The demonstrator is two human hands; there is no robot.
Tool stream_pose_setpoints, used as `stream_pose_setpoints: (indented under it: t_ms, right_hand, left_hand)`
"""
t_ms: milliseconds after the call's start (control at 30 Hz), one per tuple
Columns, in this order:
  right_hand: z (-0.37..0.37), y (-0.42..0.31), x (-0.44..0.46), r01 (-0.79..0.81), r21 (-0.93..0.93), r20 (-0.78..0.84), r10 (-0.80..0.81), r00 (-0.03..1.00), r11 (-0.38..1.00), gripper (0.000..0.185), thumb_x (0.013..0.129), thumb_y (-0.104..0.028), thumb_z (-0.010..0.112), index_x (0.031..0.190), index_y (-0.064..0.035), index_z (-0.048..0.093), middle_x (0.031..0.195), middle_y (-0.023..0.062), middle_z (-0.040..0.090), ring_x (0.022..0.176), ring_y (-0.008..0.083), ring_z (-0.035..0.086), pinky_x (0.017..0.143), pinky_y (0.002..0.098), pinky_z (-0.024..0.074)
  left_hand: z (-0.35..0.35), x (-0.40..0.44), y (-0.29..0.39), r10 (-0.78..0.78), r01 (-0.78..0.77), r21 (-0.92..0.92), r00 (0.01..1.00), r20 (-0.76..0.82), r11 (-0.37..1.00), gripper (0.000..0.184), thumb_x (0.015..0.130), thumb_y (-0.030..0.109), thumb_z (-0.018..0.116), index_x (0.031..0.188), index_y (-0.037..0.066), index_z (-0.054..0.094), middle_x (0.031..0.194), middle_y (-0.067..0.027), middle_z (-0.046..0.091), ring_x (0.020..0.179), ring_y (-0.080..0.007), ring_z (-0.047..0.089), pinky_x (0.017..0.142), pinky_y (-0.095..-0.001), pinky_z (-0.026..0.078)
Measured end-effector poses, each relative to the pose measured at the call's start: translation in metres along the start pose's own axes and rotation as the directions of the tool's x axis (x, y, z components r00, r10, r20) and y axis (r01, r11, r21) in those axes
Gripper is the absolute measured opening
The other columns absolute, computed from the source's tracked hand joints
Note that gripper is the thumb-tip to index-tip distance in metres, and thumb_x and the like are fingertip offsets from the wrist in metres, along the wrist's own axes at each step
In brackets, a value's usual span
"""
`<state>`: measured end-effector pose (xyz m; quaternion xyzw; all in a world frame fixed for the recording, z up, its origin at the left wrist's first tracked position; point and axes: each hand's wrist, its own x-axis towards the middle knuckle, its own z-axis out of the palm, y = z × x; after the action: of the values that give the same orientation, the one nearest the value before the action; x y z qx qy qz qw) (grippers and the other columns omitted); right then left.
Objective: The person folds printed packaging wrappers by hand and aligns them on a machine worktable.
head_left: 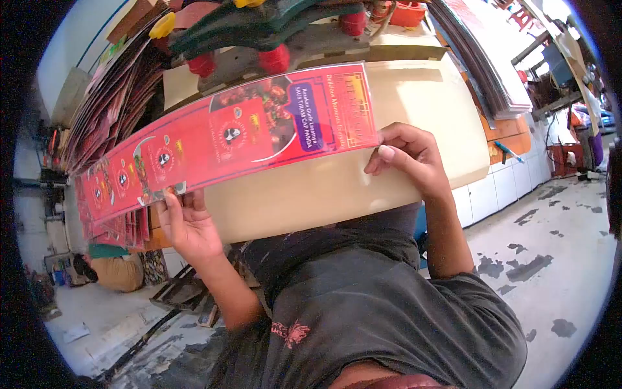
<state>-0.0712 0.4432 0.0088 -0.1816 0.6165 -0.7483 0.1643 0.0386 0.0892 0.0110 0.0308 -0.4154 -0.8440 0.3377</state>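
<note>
A long red printed strip (194,136) with food pictures, panda logos and a purple label is held up at a slant, its surface glossy. My left hand (191,223) pinches its lower edge toward the left part, thumb in front. At the strip's right end, my right hand (408,159) grips the lower corner between thumb and fingers. Beneath and behind the strip lies a cream-coloured board (447,123) with a rounded corner. The strip covers part of this board.
Stacked red sheets (129,97) stand at the left. Beyond the board is a green metal frame (272,29) with red knobs. Another sheet stack (486,65) lies at the upper right, near a blue pen-like tool (508,151). A person (116,272) is low at the left.
</note>
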Motion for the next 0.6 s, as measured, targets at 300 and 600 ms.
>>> stream_pose_setpoints:
  t_ms: [300,600]
  right_hand:
    - [-0.002,0.003,0.001,0.025,-0.055,0.027,-0.024,0.999,0.998,0.021,0.1,-0.018,0.065,0.094,0.0021,0.067,0.082,0.0099,0.071,0.077,0.0152,0.069,0.071,0.0287,0.0544]
    - [-0.004,0.004,0.002,-0.003,-0.117,0.009,0.004,1.0,0.993,0.025,0.1,-0.021,0.067,0.084,-0.0009,0.063,0.071,0.0012,0.061,0.066,0.009,0.061,0.06,0.0247,0.0478]
  left_hand:
    - [-0.014,0.001,0.001,-0.017,0.017,-0.011,1.0,0.018,1.0,0.036,0.103,0.005,0.054,0.138,0.0,0.048,0.125,-0.0134,0.066,0.112,-0.0254,0.067,0.098,-0.0445,0.06]
    - [-0.017,0.0,0.001,-0.028,0.038,-0.086,0.993,0.114,0.996,0.036,0.103,0.008,0.054,0.138,0.0,0.051,0.136,-0.0174,0.062,0.119,-0.0312,0.064,0.099,-0.0467,0.059]
